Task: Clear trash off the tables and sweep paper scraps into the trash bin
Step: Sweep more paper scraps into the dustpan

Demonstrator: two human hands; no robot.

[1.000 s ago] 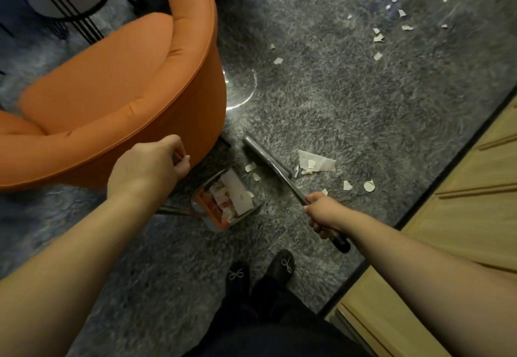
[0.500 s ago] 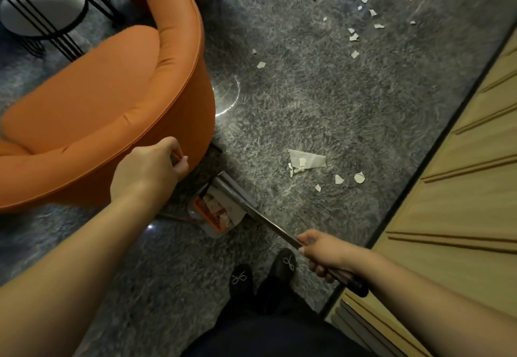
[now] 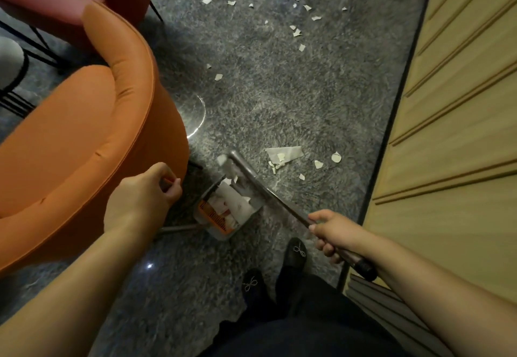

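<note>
Grey carpet [image 3: 293,99] underfoot, orange armchair [image 3: 84,144] at the left. The right hand [image 3: 333,233] is wrapped tight round the broom handle [image 3: 282,205], broom head [image 3: 237,166] at the dustpan's mouth. The left hand [image 3: 145,194] is curled round the dustpan's upright handle. The dustpan [image 3: 223,211] sits on the carpet, holding paper; paper scraps [image 3: 282,158] lie just beyond, more farther off.

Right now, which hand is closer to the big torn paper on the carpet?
Right. The right hand grips the broom handle just below the big torn paper; the left hand is farther left, beside the orange chair.
</note>
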